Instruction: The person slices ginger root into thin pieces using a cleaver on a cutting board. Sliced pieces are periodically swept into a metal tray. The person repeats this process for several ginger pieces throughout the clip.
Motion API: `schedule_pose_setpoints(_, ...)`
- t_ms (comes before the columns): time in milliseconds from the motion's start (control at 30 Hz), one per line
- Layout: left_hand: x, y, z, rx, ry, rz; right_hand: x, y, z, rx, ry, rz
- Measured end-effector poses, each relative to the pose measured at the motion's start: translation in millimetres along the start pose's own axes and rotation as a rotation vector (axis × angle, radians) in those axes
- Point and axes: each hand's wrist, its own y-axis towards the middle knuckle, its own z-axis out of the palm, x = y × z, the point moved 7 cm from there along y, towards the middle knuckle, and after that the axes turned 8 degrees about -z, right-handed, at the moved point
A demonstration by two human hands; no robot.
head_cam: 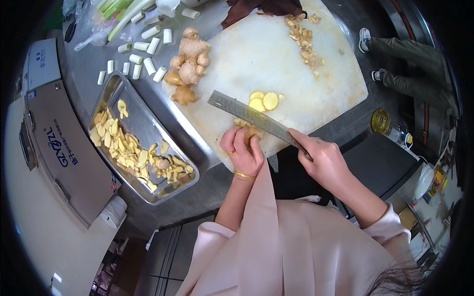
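My right hand point(322, 157) grips the handle end of a cleaver point(255, 116), its blade seen almost from above and reaching up and left across the white cutting board point(244, 63). Beside the blade, my left hand point(244, 150) holds a piece of ginger root point(254, 134) against the board with bent fingers. Several round ginger slices point(270, 101) lie just beyond the blade. Whole ginger roots point(190, 55) rest along the board's left edge. At the upper right of the board is a line of ginger scraps point(305, 44).
Left of the board, a steel tray point(155, 125) contains many ginger slices point(129, 151). Cut leek pieces point(150, 66) and long stalks point(126, 18) lie on the steel table. A dark red cloth point(259, 9) touches the board's far edge. Another person's legs point(411, 55) show at right.
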Motion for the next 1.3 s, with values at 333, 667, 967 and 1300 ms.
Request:
schedule_pose_setpoints(333, 47.8, -37.4, 31.0, 0.282, 0.199, -0.116, 17.8, -22.3, 4.3, 0.072, -0.112, -0.095)
schedule_pose_setpoints(667, 60.8, -41.5, 43.7, 0.366, -0.092, -0.348, 15.8, -24.3, 11.2, 0.174, -0.136, -0.002)
schedule_pose_setpoints(967, 32.1, -21.7, 20.2, 0.152, 0.139, -0.027, 28.8, -2.8, 10.9, 0.149, -0.214, -0.077)
schedule_pose_setpoints(1300, 3.0, -4.7, 2.1, -0.039, 0.003, -0.011, 7.0, 26.6, 32.0, 0.09, -0.168, -0.133)
